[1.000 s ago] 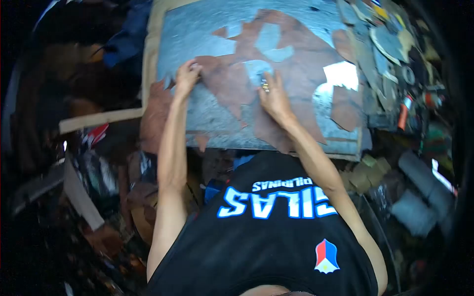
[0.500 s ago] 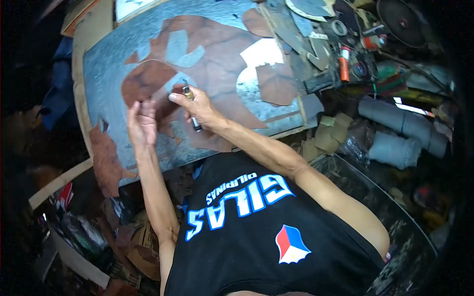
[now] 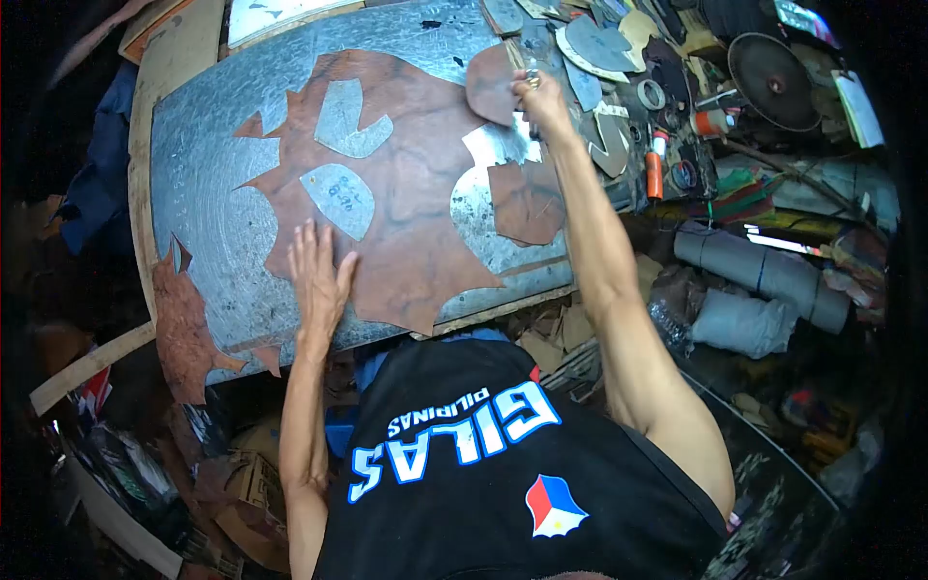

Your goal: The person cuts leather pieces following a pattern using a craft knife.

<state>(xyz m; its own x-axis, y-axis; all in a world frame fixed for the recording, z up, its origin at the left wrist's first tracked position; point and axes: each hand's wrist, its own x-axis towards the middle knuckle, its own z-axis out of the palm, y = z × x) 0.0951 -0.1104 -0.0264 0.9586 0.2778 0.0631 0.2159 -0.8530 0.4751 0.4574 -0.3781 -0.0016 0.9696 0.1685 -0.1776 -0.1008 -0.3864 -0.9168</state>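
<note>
- I am pressing my left hand (image 3: 316,275) flat on the big brown leather sheet (image 3: 411,208), palm down, fingers spread wide and pointing away from me; it is closing on nothing, only lying on the sheet near its lower left edge.
- I am reaching my right hand (image 3: 537,97) far out to the upper right of the board, fingers curled around the edge of a small cut leather piece (image 3: 490,84), pinching it; the piece is lying at the far right end of the metal-topped board (image 3: 198,164), overlapping the sheet's upper right corner.
- Something small and pale is showing at my right fingertips, too small for me to tell what it is.
- The leather sheet is lying spread over the middle of the board, with ragged cut-outs along its edges showing bare metal.
- Two grey paper patterns are lying on the sheet: a notched one (image 3: 350,121) higher up and a rounded one (image 3: 338,198) just beyond my left fingertips, apart from them.
- Another cut brown piece (image 3: 525,203) is resting just under my right forearm, beside the sheet's right edge.
- A leather scrap (image 3: 188,329) is hanging off the board's left end.
- Tools and patterns are cluttering the bench to the right, among them an orange marker (image 3: 654,169) and a dark disc (image 3: 770,68).
</note>
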